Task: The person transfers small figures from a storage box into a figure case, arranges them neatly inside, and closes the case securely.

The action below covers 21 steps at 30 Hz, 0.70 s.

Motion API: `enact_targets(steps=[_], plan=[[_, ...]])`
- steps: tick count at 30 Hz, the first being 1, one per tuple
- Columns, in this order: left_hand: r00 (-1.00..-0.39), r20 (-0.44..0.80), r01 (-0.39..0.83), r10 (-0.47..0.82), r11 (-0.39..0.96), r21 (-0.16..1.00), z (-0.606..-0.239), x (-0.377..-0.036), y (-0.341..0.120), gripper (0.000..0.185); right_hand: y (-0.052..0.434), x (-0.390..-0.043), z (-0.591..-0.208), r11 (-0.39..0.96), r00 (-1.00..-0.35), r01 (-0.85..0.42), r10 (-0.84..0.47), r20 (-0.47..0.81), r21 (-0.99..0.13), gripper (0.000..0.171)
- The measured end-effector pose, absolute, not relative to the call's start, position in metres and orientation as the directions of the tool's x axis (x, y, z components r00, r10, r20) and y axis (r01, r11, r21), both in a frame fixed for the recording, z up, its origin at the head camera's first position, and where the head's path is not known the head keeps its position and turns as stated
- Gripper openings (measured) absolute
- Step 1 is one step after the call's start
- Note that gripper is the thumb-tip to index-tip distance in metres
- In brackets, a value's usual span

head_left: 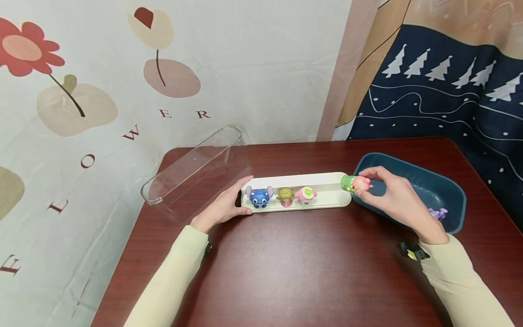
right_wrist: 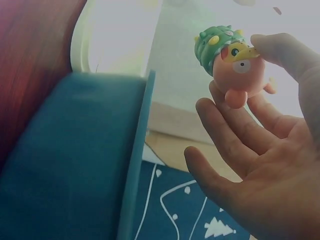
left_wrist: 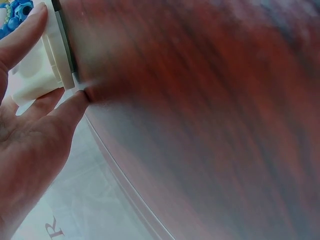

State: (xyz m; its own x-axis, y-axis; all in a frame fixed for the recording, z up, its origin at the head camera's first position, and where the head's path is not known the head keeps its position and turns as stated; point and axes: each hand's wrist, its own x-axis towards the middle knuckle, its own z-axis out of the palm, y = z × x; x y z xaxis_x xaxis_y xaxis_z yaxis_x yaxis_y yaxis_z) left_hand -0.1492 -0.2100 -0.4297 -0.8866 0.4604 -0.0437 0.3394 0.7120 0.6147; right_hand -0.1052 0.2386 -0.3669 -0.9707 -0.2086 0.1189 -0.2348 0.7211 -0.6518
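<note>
Left hand around end of white tray, pink figurine in right hand

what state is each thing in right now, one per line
white tray: uncovered, gripped by left hand
clear lid: off the tray
blue Stitch figurine: inside tray
olive-green figurine: inside tray
pink figurine: inside tray
green-hatted figurine: tipped sideways, held by right hand
teal bin: uncovered
purple figurine: inside bin

Head view facing down, wrist views close; shared tray
</note>
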Motion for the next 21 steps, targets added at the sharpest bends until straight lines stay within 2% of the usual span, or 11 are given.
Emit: enact_targets(steps=[14,21], plan=[[-0.886,-0.045,0.339,0.461,0.710,0.617,-0.430,-0.150,-0.209,0.102,0.214,-0.108,-0.373,0.690,-0.955,-0.269,-0.283,0.091,-0.672,0.053],[-0.886,-0.035,0.344,0.463,0.705,0.621,-0.430,-0.150,-0.210,0.101,0.205,-0.114,-0.383,0.716,-0.939,-0.333,-0.307,0.152,-0.613,0.047]])
